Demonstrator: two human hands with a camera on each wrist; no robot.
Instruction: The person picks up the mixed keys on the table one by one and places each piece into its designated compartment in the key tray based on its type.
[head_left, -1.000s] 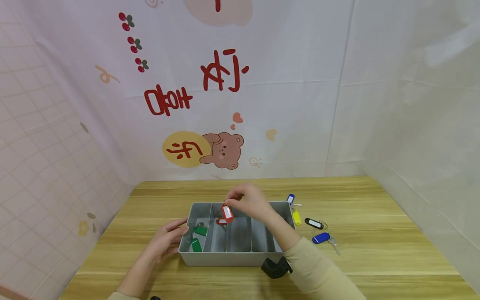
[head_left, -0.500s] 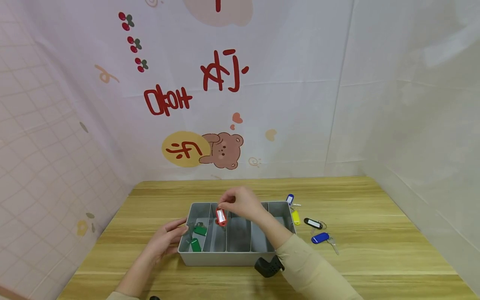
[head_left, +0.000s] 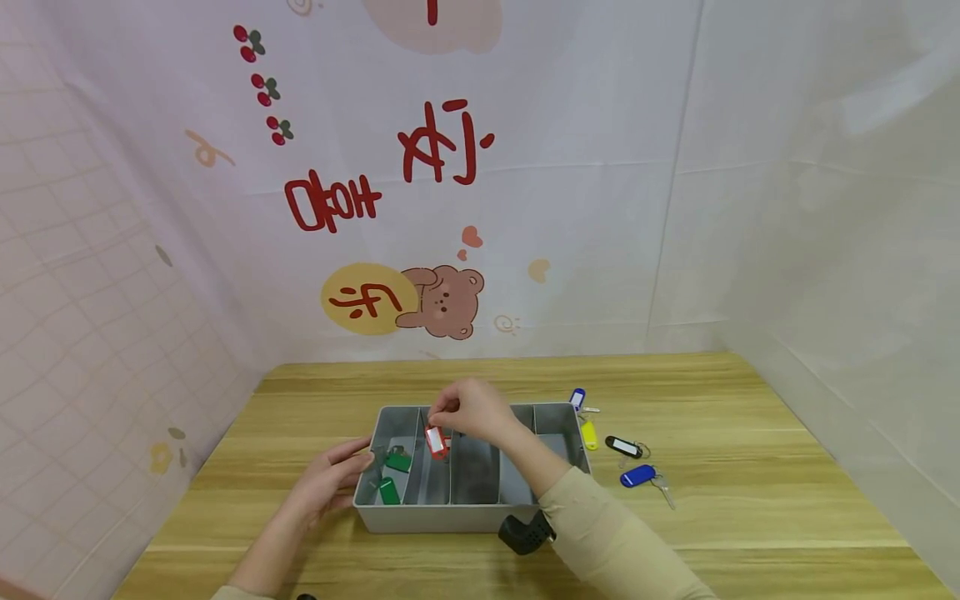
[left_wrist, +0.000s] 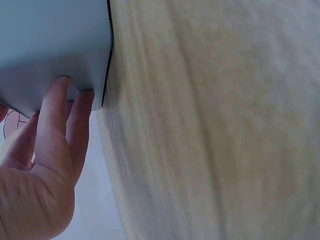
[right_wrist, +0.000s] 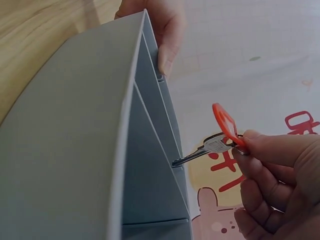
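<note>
My right hand [head_left: 474, 412] pinches a red key tag [head_left: 436, 442] between thumb and fingertips over the second compartment from the left of a grey divided box [head_left: 442, 518]. In the right wrist view a silver key [right_wrist: 217, 144] hangs from this tag, its tip at the compartment's edge. Another red key tag, mostly hidden behind the held one, lies inside that compartment. At the box's left end my left hand [head_left: 324, 483] holds the wall, with the thumb over the rim and the fingers [left_wrist: 52, 120] against the outside. Green key tags [head_left: 399, 461] lie in the leftmost compartment.
Right of the box, on the wooden table [head_left: 750, 467], lie a blue tag [head_left: 577, 398], a yellow tag [head_left: 589, 435], a black tag [head_left: 623, 447] and another blue tag [head_left: 637, 476] with its key. A printed cloth [head_left: 585, 208] stands behind the table.
My right hand has moved left and slightly down with the red key tag, from near the second divider to over the second compartment. My left hand stays at the box's left end.
</note>
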